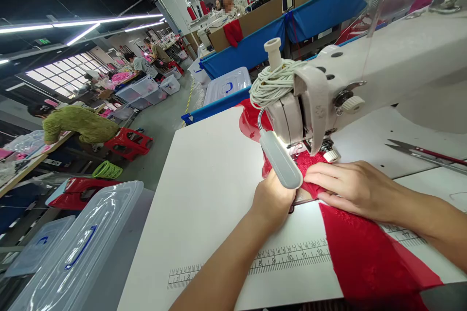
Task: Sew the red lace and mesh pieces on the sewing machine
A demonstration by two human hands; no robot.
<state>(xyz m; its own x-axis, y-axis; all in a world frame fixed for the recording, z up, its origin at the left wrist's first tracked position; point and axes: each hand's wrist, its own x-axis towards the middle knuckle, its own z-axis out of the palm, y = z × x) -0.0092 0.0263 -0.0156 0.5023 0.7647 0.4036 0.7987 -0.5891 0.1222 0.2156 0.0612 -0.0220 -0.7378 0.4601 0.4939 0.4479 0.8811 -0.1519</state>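
Note:
Red lace fabric (310, 158) lies under the needle area of a white sewing machine (324, 92). My right hand (352, 187) grips and presses the fabric just in front of the presser foot, its fingers close together. My left hand (273, 199) rests at the left side of the needle area, against the fabric; the grey lamp head (280, 159) hides its fingers. A wider piece of the red fabric (365, 252) hangs from under my right hand over the table's front edge. More sheer red fabric (250, 121) lies behind the needle area.
Scissors (426, 153) lie on the machine bed at right. A printed ruler (272, 261) runs along the front of the white table (197, 180). Lidded plastic boxes (105, 223) stand left of it. A blue cloth trough (222, 104) borders the back. Co-workers sit farther off.

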